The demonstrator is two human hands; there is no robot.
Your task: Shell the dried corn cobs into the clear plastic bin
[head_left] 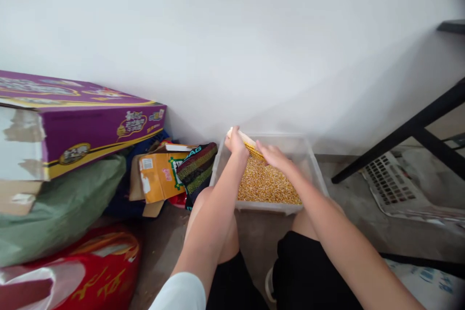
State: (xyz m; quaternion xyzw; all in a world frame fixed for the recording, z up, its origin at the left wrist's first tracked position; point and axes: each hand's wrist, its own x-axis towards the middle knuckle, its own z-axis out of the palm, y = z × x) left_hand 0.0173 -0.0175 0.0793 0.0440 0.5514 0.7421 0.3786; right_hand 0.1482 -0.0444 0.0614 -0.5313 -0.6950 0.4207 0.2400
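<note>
A partly shelled corn cob [253,148] is held at a slant above a clear plastic bin [316,167]. Its upper side looks pale and bare, while yellow kernels still cover the side toward me. Wrapped around the cob's upper left end is my left hand [237,142]. My right hand [273,156] grips the lower right end, its thumb against the cob; the other fingers are mostly hidden. Loose corn kernels [267,185] cover the bottom of the bin, which stands on the floor between my legs.
A purple carton [105,123] rests on a green sack [83,189] at left, above a red bag [109,264]. An orange box [160,179] and a mesh bag [198,169] adjoin the bin. At right are a black metal frame [385,147] and a white basket [388,181].
</note>
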